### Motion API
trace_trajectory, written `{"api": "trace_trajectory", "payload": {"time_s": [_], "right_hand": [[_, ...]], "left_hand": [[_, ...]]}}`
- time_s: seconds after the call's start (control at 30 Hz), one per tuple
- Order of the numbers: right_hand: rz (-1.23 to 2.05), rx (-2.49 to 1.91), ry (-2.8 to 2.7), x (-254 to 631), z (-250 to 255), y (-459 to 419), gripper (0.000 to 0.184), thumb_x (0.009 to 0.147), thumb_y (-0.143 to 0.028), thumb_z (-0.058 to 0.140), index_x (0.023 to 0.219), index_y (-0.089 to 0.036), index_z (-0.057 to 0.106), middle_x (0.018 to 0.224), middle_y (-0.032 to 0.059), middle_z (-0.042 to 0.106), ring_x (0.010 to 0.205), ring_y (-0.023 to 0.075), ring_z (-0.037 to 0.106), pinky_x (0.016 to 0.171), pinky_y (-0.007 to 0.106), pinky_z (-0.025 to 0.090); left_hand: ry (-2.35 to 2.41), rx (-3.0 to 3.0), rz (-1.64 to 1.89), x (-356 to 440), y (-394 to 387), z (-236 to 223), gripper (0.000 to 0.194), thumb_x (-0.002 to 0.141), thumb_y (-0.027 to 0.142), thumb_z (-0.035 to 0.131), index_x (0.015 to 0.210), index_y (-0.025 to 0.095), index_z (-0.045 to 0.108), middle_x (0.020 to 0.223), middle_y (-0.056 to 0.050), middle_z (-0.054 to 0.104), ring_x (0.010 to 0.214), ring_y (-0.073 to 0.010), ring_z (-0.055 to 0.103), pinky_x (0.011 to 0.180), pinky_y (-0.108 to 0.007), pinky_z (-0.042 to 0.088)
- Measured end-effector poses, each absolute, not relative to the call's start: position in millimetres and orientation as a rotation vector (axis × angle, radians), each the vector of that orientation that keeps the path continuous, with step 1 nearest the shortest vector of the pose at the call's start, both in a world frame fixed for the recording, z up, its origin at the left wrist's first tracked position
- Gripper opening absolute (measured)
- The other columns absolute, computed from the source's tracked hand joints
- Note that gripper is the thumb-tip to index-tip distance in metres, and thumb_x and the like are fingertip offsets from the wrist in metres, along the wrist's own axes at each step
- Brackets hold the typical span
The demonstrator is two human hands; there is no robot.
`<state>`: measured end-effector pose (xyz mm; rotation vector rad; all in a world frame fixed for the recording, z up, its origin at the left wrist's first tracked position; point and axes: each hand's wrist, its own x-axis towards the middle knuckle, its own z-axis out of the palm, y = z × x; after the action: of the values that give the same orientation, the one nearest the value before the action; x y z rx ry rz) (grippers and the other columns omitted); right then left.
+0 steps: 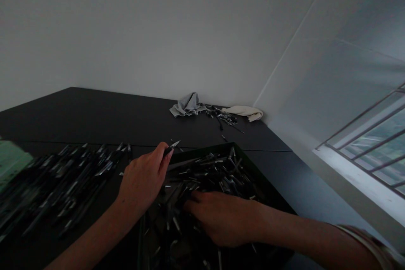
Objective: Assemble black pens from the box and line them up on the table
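Note:
My left hand (144,173) is closed around a slim black pen (172,147), its pointed silvery tip sticking out past the thumb and forefinger, above the tray's left far corner. Inside a dark, rimmed tray (267,187), my right hand (226,217) reaches down with curled fingers among a heap of loose black pens and pen parts (218,166). Its fingertips are sunk in the dark heap, so what they grip cannot be made out. Left of my left hand, many black pens with silvery ends (82,173) lie side by side on the black table, blurred.
At the far edge by the wall lie a grey cloth (189,104), a cream cloth (245,112) and a small pile of dark thin parts (221,116). A pale green object (12,160) stands at the left. A barred window (373,147) is on the right.

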<state>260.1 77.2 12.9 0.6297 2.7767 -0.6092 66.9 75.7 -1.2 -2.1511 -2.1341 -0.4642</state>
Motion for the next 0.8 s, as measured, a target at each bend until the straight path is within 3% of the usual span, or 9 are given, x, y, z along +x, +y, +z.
{"api": "trace_trajectory", "payload": {"time_s": [0.17, 0.3, 0.57, 0.8], "right_hand": [[-0.884, 0.423, 2.677, 259, 35, 69, 0.041, 0.081, -0.007, 0.045, 0.122, -0.007, 0.051, 0.114, 0.0169, 0.061, 0.102, 0.022, 0.059, 0.082, 0.026, 0.046], [-0.952, 0.625, 2.712, 270, 50, 75, 0.047, 0.083, -0.004, 0.039, 0.127, -0.017, 0.048, 0.109, 0.0083, 0.065, 0.1, 0.0184, 0.061, 0.082, 0.026, 0.044], [-0.322, 0.756, 2.77, 286, 27, 77, 0.03, 0.074, -0.003, 0.048, 0.1, -0.009, 0.062, 0.1, 0.0128, 0.066, 0.094, 0.0234, 0.062, 0.077, 0.03, 0.044], [-0.172, 0.818, 2.639, 284, 24, 77, 0.022, 0.078, -0.007, 0.05, 0.092, -0.011, 0.066, 0.088, 0.0099, 0.07, 0.083, 0.0232, 0.065, 0.069, 0.033, 0.045]], "left_hand": [[-2.126, -2.139, -0.467, 67, 75, -1, 0.022, 0.097, 0.034, 0.03, 0.094, 0.022, 0.048, 0.071, -0.002, 0.069, 0.065, -0.0246, 0.069, 0.051, -0.029, 0.036], [-2.12, -2.13, -0.47, 67, 76, -4, 0.022, 0.097, 0.034, 0.029, 0.095, 0.022, 0.047, 0.074, -0.001, 0.069, 0.066, -0.0236, 0.069, 0.05, -0.028, 0.037], [-2.118, -2.144, -0.475, 66, 76, -4, 0.024, 0.097, 0.035, 0.027, 0.094, 0.022, 0.047, 0.071, -0.001, 0.069, 0.065, -0.0237, 0.069, 0.049, -0.028, 0.037], [-2.141, -2.154, -0.464, 67, 76, -3, 0.023, 0.097, 0.034, 0.029, 0.094, 0.022, 0.047, 0.072, -0.001, 0.069, 0.065, -0.0247, 0.069, 0.049, -0.029, 0.037]]}}
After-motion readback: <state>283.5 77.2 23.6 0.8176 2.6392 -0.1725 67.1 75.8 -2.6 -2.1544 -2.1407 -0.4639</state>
